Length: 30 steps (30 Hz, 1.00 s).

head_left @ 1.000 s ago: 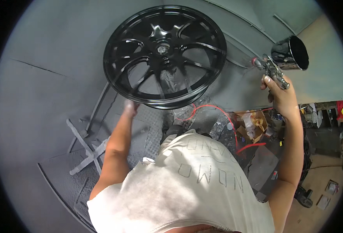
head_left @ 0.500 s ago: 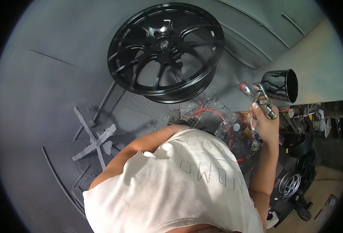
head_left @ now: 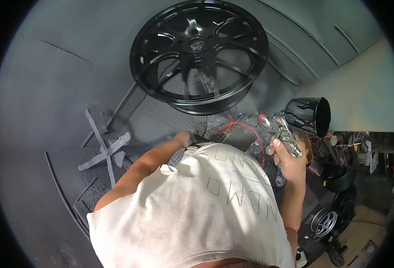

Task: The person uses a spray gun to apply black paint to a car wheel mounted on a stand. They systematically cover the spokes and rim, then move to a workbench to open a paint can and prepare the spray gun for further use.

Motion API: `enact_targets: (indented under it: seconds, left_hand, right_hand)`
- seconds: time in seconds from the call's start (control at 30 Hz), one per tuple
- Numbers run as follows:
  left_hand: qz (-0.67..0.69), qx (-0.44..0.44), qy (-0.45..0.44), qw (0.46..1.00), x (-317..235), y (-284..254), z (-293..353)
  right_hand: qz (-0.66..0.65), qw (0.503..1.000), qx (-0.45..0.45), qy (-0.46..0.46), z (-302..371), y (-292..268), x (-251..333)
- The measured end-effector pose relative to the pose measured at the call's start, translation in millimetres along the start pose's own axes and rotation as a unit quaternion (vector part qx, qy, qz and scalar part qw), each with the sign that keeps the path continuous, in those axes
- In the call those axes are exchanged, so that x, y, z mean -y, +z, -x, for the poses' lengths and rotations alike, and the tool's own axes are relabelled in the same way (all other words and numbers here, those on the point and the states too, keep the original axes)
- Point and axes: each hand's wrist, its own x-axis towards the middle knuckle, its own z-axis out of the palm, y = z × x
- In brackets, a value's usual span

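My right hand (head_left: 291, 161) is wrapped round the handle of a metal spray gun (head_left: 283, 130). The gun's red-ringed nozzle end points left, and a paint cup (head_left: 300, 117) streaked with black is fixed on it, its dark round end facing right. Ahead, a glossy black wheel rim (head_left: 197, 46) is held up off the floor, its spoked face tilted towards me; the gun is apart from it, to its lower right. My left hand (head_left: 187, 138) hangs by my waist, near dark cloth, with its fingers mostly hidden.
A grey-coated cross-shaped stand (head_left: 108, 152) is at the left. A red hose (head_left: 250, 129) curves across the floor below the rim. Cluttered shelves (head_left: 362, 147), a tyre (head_left: 340, 180) and a silver wheel (head_left: 325, 223) are at the right. Grey walls surround the far side.
The spray gun and my right hand have moved left and down in the picture. My left hand has come out from beside the shirt to the left. The view has shifted slightly.
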Motion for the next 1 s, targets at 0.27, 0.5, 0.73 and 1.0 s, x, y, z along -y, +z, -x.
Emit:
enact_targets:
  seconds: [0.27,0.5,0.73,1.0]
  left_hand:
    - [0.317,-0.177,-0.01,0.932,-30,17,-16]
    - [0.742,-0.074,-0.086,0.661,-130,-32,-19]
    - [0.851,-0.091,-0.093,0.509,-98,-55,-32]
    - [0.856,-0.035,-0.062,0.512,-65,-52,-36]
  right_hand:
    - [0.003,0.996,0.089,0.026,-9,-13,28]
    - [0.145,0.975,0.167,0.0,-31,-13,58]
    - [0.232,0.929,0.263,-0.118,-77,66,101]
    - [0.233,0.913,0.321,-0.094,-132,145,141]
